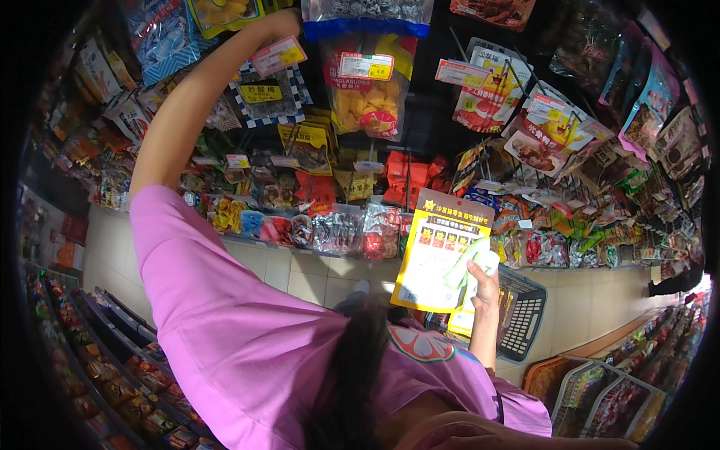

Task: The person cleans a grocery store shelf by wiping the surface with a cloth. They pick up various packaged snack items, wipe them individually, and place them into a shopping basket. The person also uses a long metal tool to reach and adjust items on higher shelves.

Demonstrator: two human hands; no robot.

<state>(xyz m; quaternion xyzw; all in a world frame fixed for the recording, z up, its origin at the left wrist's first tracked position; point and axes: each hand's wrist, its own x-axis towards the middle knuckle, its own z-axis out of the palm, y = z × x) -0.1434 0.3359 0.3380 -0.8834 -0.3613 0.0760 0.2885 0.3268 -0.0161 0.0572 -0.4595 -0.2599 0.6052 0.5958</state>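
My left hand (pixel 286 25) reaches up to the hanging snack bags at the top. Its fingers are hidden behind a clear and blue bag (pixel 367 28), so its grip cannot be told. Below and right of it hangs a yellow and red snack pouch (pixel 368 104) behind a price tag. My right hand (pixel 485 286) holds a crumpled pale green and white cloth (pixel 469 267) against a yellow, white and brown snack pouch (pixel 430 270), whose printed back faces up. Another yellow-edged pouch (pixel 461 323) shows beneath that hand, over or beside a grey plastic shopping basket (pixel 531 320).
Rows of packaged snacks hang on hooks ahead, above a lower shelf edge (pixel 264 245). Tiled floor (pixel 309 281) runs behind it. More snack shelves (pixel 135 388) stand at the lower left. An orange-edged display (pixel 543 374) is at the lower right. A person's dark-clothed leg (pixel 678 284) shows far right.
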